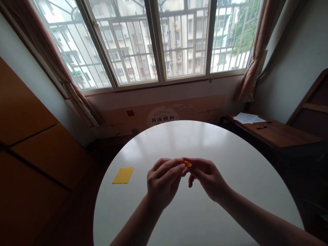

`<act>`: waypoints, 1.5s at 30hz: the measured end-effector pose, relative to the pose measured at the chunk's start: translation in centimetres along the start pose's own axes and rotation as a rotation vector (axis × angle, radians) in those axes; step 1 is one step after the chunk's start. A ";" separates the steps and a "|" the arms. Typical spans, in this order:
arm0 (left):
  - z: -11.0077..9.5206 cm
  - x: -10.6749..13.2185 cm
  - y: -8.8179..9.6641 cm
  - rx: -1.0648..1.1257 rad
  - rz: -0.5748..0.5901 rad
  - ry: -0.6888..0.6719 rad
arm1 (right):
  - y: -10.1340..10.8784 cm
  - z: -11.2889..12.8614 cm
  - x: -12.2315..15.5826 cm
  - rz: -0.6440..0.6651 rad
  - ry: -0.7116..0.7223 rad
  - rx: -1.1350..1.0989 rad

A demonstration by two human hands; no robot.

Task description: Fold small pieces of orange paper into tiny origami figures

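Both hands are raised above the round white table, meeting at the fingertips. My left hand and my right hand pinch a small folded piece of orange-yellow paper between them; only a sliver of it shows past the fingers. A flat yellow sheet of paper lies on the table to the left of my left hand, near the table's edge.
A dark wooden side table at the right carries white papers and a black pen. Cardboard with printed characters leans under the barred window. Wooden cabinet panels fill the left side.
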State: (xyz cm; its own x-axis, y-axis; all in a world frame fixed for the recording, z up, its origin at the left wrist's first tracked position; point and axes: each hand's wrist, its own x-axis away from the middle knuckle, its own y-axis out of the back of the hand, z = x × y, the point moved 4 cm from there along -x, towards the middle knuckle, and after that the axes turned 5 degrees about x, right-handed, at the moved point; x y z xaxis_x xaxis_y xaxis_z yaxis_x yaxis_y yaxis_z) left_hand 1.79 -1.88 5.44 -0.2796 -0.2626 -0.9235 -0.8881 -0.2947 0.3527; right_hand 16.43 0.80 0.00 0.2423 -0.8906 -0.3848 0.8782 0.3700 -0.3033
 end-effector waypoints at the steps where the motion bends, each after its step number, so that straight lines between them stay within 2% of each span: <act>1: -0.1 0.0 0.1 -0.006 -0.002 -0.009 | 0.0 0.0 0.0 0.005 0.015 0.005; 11: -0.5 0.1 0.3 -0.085 -0.010 -0.085 | -0.2 0.2 0.2 0.016 0.060 0.052; 20: -0.4 0.0 0.2 -0.053 0.018 -0.058 | 0.0 0.0 0.2 -0.002 0.057 0.085; 23: 0.1 0.2 -0.3 0.047 -0.022 0.093 | 0.1 -0.1 0.1 -0.029 0.040 0.126; 27: 1.5 1.2 -1.3 0.327 -0.114 0.526 | 0.4 -0.5 0.0 -0.090 0.001 0.129; 30: 2.1 1.7 -2.1 0.557 -0.152 0.735 | 0.6 -0.6 -0.1 -0.113 0.003 0.134; 35: 2.6 1.8 -2.8 0.721 -0.166 0.844 | 0.8 0.0 -0.1 -0.137 0.068 0.268; 45: 3.4 2.2 -3.0 0.698 -0.138 0.905 | 1.2 0.4 -0.2 -0.182 0.068 0.320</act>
State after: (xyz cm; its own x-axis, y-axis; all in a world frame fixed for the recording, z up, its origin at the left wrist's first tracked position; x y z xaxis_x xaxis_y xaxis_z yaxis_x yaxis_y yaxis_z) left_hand 2.62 1.59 1.86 -0.0509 -0.9142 -0.4020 -0.9783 0.1266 -0.1642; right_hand 17.58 1.35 0.05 0.0516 -0.9107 -0.4097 0.9915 0.0959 -0.0884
